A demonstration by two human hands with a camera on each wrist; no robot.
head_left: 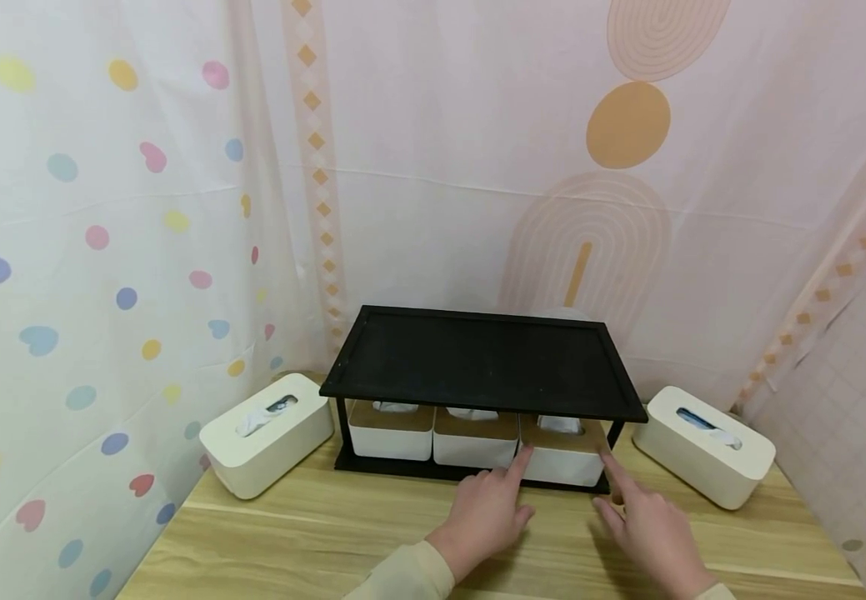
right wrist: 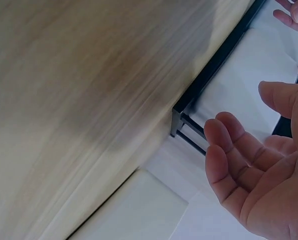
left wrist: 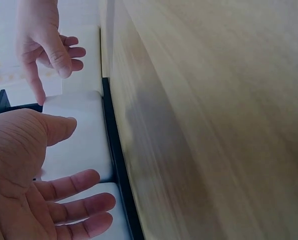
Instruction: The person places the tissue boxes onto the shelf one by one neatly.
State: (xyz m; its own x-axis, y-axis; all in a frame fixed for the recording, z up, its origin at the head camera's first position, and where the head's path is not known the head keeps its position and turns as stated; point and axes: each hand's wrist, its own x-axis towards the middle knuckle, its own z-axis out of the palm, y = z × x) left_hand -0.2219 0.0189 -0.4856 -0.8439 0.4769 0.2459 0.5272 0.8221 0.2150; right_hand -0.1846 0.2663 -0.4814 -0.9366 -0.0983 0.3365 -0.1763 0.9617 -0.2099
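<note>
- A pale cream sleeve [head_left: 408,575] covers the left forearm at the near edge of the view, above a light wood-grain tabletop [head_left: 282,550].
- The left hand [head_left: 483,515] has its index finger extended, its tip at the front left upper edge of a white rectangular tissue box with a brown lid [head_left: 560,465]; thumb and fingers are apart, clamped on nothing.
- The right hand [head_left: 653,527] points its index finger to the same box's front right corner; its thumb stands apart from the loosely bent fingers, and nothing is gripped.
- That box sits at the right end of the lower shelf of a black two-tier rack [head_left: 481,354], white tissue showing in its slot.
- Left of it on that shelf stand a matching middle box [head_left: 473,452] and a matching left box [head_left: 391,443], in one row.
- An all-cream oblong tissue box [head_left: 267,437] lies angled beside the rack's left end; a second all-cream tissue box [head_left: 705,450] lies angled beside its right end.
- Behind hangs a pale patterned curtain [head_left: 433,225].
</note>
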